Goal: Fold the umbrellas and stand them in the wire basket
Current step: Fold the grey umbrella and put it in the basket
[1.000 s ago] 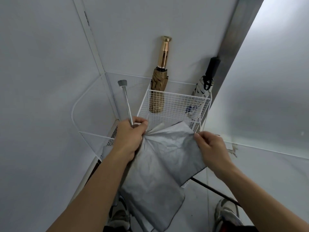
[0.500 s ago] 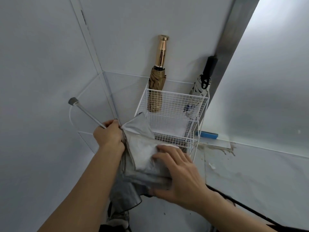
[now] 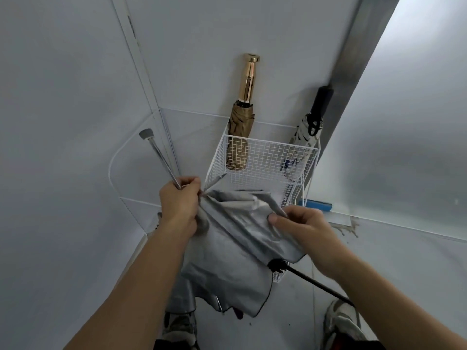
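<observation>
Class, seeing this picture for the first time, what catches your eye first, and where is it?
The loose grey umbrella in the middle, gripped by the left hand at its shaft and pinched by the right hand. Behind it, a white wire basket in the corner holds a gold-handled tan umbrella on the left and a black-handled white umbrella on the right.

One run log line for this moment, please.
step: folding grey umbrella | left hand: grips shaft | right hand: pinches canopy | wire basket: tan umbrella, white umbrella
</observation>
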`<state>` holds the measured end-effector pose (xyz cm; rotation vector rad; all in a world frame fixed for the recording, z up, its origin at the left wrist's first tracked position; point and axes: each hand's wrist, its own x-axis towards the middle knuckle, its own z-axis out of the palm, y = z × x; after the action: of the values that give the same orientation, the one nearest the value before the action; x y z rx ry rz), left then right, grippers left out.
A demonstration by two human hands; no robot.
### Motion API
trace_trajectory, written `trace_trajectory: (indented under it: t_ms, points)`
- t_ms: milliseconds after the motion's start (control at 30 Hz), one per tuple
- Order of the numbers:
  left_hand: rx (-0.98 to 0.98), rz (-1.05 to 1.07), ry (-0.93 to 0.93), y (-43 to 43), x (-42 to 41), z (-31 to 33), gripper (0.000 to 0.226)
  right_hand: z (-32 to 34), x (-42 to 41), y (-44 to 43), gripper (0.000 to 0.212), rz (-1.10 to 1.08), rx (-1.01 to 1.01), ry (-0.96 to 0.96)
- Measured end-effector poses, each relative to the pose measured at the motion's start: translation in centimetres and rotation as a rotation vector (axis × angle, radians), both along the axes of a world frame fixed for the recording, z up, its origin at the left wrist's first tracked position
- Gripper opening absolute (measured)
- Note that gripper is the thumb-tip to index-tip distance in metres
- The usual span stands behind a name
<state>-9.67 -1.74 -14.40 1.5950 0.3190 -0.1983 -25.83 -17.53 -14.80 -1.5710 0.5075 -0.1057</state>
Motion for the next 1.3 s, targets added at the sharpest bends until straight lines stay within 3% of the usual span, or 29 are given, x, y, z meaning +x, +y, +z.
trace_trajectory:
  t_ms: [100, 200, 300, 400, 533, 600, 633, 700, 833, 967, 1067, 1133, 1300]
  points:
    - [0.020, -0.072, -0.034, -0.1, -0.1, 0.0, 0.018, 0.7, -0.2, -0.7, 0.022, -0.009, 0.215, 0.048]
    - [0.061, -0.179, -0.076, 0.1, -0.2, 0.1, 0.017, 0.3, 0.1, -1.5, 0.017, -0.137, 0.210, 0.064]
    - [0.054, -0.339, -0.101, 0.1, -0.8, 0.3, 0.012, -0.4, 0.4, -2.3, 0.020, -0.221, 0.088, 0.107]
    - [0.049, -0.326, -0.093, -0.2, -1.3, 0.2, 0.011, -0.4, 0.3, -1.4, 0.019, -0.195, -0.010, 0.017]
    - [0.059, -0.310, -0.099, -0.3, -1.4, 0.1, 0.011, 0.1, -0.6, 0.0, 0.062, 0.031, -0.211, -0.123]
    - [0.057, -0.373, -0.117, -0.3, -1.6, 0.2, 0.011, -0.3, -0.5, 0.3, 0.052, 0.037, -0.372, -0.057]
    - [0.063, -0.419, -0.135, -0.2, -1.8, 0.3, 0.011, -0.4, -0.3, 0.2, 0.038, 0.003, -0.360, -0.029]
    - [0.083, -0.501, -0.182, -0.1, -2.1, 0.4, 0.011, -0.3, 0.2, -0.4, 0.017, -0.051, -0.140, 0.006]
    - [0.098, -0.529, -0.254, 0.1, -1.8, 0.8, 0.013, 0.4, 0.3, -2.3, 0.012, -0.106, 0.235, 0.031]
    - [0.082, -0.568, -0.289, 0.0, -2.0, 0.9, 0.014, 0.6, 0.1, -2.0, 0.021, 0.063, 0.247, 0.166]
    - [0.067, -0.680, -0.277, 0.2, -1.9, 1.0, 0.013, 0.4, 0.3, -1.6, 0.023, -0.053, 0.256, 0.127]
    - [-0.004, -0.721, -0.232, 0.2, -2.0, 1.4, 0.013, 0.2, 0.4, -1.4, 0.019, -0.140, 0.154, 0.024]
    - [-0.332, -0.724, -0.023, -0.3, -3.0, 2.5, 0.004, -0.7, 1.1, 0.1, 0.015, -0.197, -0.336, -0.092]
